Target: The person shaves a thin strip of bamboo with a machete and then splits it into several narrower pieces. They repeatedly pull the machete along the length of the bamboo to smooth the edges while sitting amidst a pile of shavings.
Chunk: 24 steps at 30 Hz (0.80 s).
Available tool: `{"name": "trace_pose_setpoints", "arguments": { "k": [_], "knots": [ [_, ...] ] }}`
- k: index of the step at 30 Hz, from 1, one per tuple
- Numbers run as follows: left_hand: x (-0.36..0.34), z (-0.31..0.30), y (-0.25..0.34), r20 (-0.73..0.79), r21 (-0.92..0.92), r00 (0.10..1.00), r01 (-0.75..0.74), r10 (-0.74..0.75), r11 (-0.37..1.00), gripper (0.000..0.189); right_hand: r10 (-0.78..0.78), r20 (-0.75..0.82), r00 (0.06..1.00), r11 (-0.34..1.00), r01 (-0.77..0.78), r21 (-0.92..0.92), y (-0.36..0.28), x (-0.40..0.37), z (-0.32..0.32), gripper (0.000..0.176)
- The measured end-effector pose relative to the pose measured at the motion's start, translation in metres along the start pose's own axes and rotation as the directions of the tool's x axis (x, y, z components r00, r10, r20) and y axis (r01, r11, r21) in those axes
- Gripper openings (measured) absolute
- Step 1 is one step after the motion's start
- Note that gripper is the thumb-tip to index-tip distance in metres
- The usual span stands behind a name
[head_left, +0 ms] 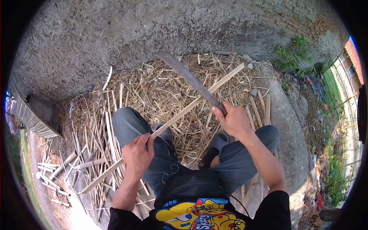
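My left hand (pixel 138 155) is closed around a long, pale bamboo strip (pixel 180 115), which runs diagonally from the lower left to the upper right. In my right hand (pixel 234 122) is the handle of a machete (pixel 186 73), its long dark blade pointing up and to the left. Around its middle the blade crosses the strip, overlapping it in this view a little beyond my right fingers. Beneath both lies a thick layer of thin bamboo shavings (pixel 153 94), between my bent knees.
Split bamboo pieces (pixel 109 130) lie piled to my left, with more bamboo sticks (pixel 267 109) on the right. A rough grey wall (pixel 184 27) rises ahead. Concrete ground (pixel 289 138) and a green plant (pixel 297 55) are on the right. A slatted bamboo panel (pixel 34 119) stands far left.
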State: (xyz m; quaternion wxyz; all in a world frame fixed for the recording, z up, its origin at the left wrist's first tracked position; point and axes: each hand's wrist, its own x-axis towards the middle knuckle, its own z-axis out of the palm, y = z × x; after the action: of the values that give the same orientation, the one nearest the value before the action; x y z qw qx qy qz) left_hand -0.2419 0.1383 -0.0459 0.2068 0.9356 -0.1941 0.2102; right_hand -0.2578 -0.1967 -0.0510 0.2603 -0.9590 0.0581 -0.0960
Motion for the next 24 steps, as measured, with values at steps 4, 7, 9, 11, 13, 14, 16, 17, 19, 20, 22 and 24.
{"name": "trace_pose_setpoints", "arguments": {
  "k": [4,7,9,11,13,14,16,17,19,20,22,24],
  "knots": [
    [0.010,0.015,0.025,0.020,-0.070,0.999,-0.044,0.046,0.997,0.014,-0.244,0.064,0.968,0.969,0.246,-0.024,-0.046,-0.040,0.026,0.051],
    [0.009,0.012,0.021,0.014,-0.148,1.000,0.008,-0.006,0.989,0.011,-0.312,-0.003,0.950,0.946,0.311,-0.091,-0.034,-0.039,0.030,0.056],
    [0.010,0.015,0.021,-0.005,-0.172,1.000,-0.005,0.005,0.985,0.010,-0.345,-0.027,0.938,0.927,0.336,-0.165,-0.022,-0.034,0.025,0.056],
    [0.016,0.014,0.021,0.043,-0.152,0.997,-0.055,0.062,0.987,0.010,-0.375,-0.048,0.926,0.913,0.360,-0.193,-0.010,-0.027,0.023,0.055],
    [0.022,0.013,0.023,0.052,-0.146,0.996,-0.066,0.074,0.987,0.010,-0.381,-0.068,0.922,0.909,0.360,-0.211,-0.009,-0.027,0.023,0.054],
    [0.025,0.014,0.025,0.059,-0.146,0.995,-0.072,0.081,0.987,0.010,-0.372,-0.051,0.927,0.917,0.358,-0.176,-0.009,-0.025,0.021,0.057],
    [0.030,0.016,0.028,0.051,-0.114,0.996,-0.072,0.078,0.991,0.010,-0.358,-0.031,0.933,0.926,0.350,-0.143,-0.012,-0.026,0.022,0.059],
    [0.031,0.017,0.030,0.037,-0.081,0.996,-0.072,0.075,0.994,0.010,-0.290,0.002,0.957,0.954,0.289,-0.083,-0.019,-0.028,0.027,0.056],
    [0.032,0.021,0.035,0.031,-0.084,0.996,-0.079,0.082,0.993,0.010,-0.212,0.029,0.977,0.977,0.212,-0.024,-0.028,-0.027,0.030,0.054],
    [0.030,0.022,0.036,0.025,-0.080,0.997,-0.075,0.077,0.994,0.011,-0.254,-0.008,0.967,0.967,0.253,-0.029,-0.034,-0.028,0.028,0.054],
    [0.028,0.020,0.031,0.016,-0.108,0.997,-0.072,0.074,0.992,0.011,-0.263,-0.037,0.964,0.961,0.258,-0.095,-0.032,-0.027,0.016,0.055],
    [0.025,0.015,0.025,0.017,-0.135,0.998,-0.064,0.067,0.989,0.010,-0.282,-0.034,0.959,0.958,0.279,-0.065,-0.016,-0.023,0.017,0.055]
  ]
}}
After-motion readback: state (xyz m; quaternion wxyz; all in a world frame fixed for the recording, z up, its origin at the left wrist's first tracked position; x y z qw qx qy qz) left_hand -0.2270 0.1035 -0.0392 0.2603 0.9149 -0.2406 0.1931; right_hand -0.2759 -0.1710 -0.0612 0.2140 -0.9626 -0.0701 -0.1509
